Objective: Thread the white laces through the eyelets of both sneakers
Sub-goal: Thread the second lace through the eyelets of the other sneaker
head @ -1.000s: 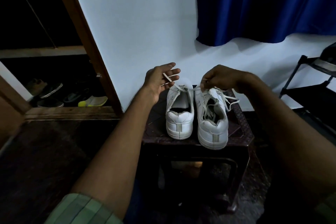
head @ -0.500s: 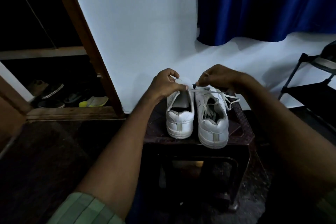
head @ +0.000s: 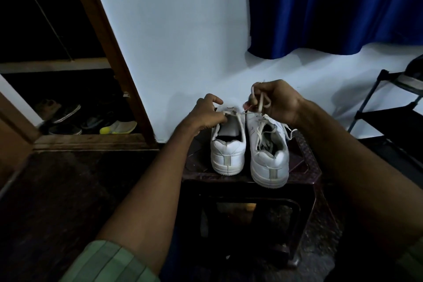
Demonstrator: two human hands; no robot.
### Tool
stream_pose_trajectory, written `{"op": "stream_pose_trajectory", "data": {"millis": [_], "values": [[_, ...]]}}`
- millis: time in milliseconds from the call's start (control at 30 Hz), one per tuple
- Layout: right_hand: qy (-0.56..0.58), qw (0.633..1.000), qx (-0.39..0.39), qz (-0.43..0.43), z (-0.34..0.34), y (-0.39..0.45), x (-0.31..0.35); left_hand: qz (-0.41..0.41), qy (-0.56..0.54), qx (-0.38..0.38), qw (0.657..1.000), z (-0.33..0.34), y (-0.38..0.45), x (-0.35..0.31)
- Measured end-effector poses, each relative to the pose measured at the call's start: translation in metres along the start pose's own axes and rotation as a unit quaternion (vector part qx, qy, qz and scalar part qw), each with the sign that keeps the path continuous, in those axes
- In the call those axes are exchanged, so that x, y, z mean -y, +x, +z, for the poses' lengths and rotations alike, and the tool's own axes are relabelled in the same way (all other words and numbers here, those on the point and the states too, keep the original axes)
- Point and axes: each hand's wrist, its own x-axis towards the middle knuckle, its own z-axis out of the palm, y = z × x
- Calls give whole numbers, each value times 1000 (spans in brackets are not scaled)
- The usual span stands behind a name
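The white flat cotton lace runs taut across the front of the left low-top white leather sneaker, strung between the two hands above the toe end of the pair. There is only the head view to go on. In it both sneakers stand heel toward the camera, side by side and touching, on a dark brown plastic stool that serves as the worktop, close to a pale wall. The left hand has its fingers curled and pinching one end of the lace at the left sneaker's throat; the right hand is raised a little higher, fingers closed round a loop of the same lace that hangs from its grip. The right white leather sneaker already carries its own loose white lace, which crosses its tongue and trails over the far side, though whether every eyelet is filled I cannot tell from behind. The left sneaker shows an open, bare throat toward the heel, with lace only near the toe, so I judge the task to be somewhere past the middle: one shoe largely laced, the other just begun at its lowest eyelets. What seems left is to work the lace up through the remaining rows of the left sneaker. The eyelets themselves are too small and dim to count.
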Motion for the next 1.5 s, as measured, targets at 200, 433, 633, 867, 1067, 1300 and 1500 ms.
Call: {"op": "stream_pose_trajectory", "data": {"millis": [200, 433, 633, 867, 1067, 1300, 1500], "values": [[-168, 981, -88, 48, -9, 6, 0, -20, 10, 0, 1000, 2, 2, -3], [-388, 915, -94, 53, 8, 4, 5, -36, 13, -28, 999, 2, 1, -3], [-419, 900, -121, 27, 7, 4, 4, -30, 30, -38, 998, 2, 2, -3], [-627, 751, -200, 55, -7, 0, 3, -41, -35, -8, 999, -2, 2, 1], [-708, 646, -274, 78, 1, -3, 4, -90, -165, 42, 981, -7, 0, -6], [-726, 660, -192, 26, 12, 6, -5, -48, -139, -36, 988, 0, 9, 0], [-682, 709, -179, -9, 9, 18, -21, 7, -104, -45, 994, 2, 7, 0]]}}
